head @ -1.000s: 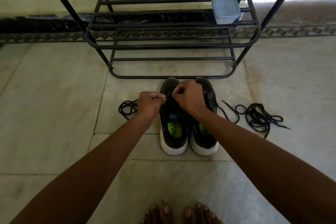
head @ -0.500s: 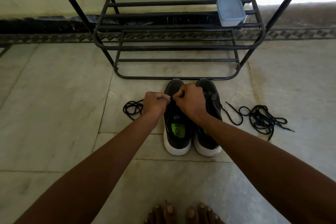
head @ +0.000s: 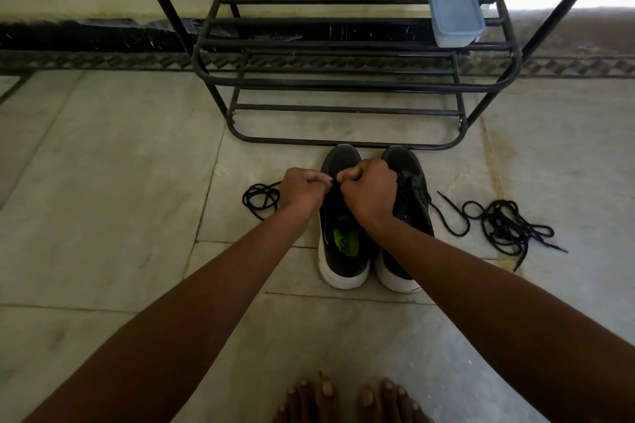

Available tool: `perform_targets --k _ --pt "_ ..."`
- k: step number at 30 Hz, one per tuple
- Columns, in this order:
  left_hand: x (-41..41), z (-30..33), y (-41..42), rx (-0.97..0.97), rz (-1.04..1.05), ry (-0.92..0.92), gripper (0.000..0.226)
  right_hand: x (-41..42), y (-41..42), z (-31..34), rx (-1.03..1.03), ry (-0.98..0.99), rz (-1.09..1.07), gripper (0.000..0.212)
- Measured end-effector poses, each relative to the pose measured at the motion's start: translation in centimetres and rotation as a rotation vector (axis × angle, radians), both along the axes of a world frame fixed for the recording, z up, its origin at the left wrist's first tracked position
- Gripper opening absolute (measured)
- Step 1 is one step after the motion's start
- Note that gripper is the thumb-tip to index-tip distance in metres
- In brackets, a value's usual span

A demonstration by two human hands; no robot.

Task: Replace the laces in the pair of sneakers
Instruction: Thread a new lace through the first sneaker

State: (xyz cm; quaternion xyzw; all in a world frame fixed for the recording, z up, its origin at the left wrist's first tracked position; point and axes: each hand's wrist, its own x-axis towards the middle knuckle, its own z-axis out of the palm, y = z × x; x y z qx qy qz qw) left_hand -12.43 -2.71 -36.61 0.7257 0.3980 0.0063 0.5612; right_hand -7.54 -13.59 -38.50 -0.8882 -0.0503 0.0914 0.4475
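Two black sneakers with white soles stand side by side on the floor, toes toward the rack: the left sneaker [head: 342, 244] and the right sneaker [head: 410, 182]. My left hand [head: 302, 191] and my right hand [head: 369, 192] meet over the left sneaker's front, both with curled fingers pinching a black lace [head: 331, 180] between them. That lace trails left into a loose coil [head: 261, 199] on the floor. A second tangle of black laces [head: 501, 223] lies to the right of the shoes. The eyelets are hidden under my hands.
A black metal shoe rack [head: 343, 86] stands just behind the sneakers, with a lidded translucent plastic box [head: 455, 19] on a shelf at its right. My bare toes [head: 343, 398] show at the bottom edge. The floor is pale stone tile.
The view has shifted slightly, so everything sits a little further right. Both hands stay over the left sneaker's front, fingers still working the lace.
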Motion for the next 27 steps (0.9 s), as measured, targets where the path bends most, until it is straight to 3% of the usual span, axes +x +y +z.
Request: perform_targets --k 6,10,15,22,27 --pt "0.1 -0.3 0.0 -0.003 0.0 0.007 0.024 0.0 -0.6 0.3 -0.214 -0.173 0.184 0.013" --pt "0.2 -0.3 0.0 0.047 -0.023 0.01 0.015 0.2 -0.7 1.0 -0.213 -0.245 0.236 0.011" --pt "0.1 -0.3 -0.4 0.161 -0.06 -0.018 0.015 0.1 -1.0 1.2 -0.089 -0.216 0.25 0.02" --pt "0.0 -0.3 -0.5 0.244 -0.079 -0.024 0.015 0.1 -0.6 1.0 -0.127 -0.226 0.228 0.014" --pt "0.0 -0.8 -0.2 0.17 -0.059 -0.044 0.015 0.7 -0.5 0.5 -0.147 -0.169 0.213 0.014"
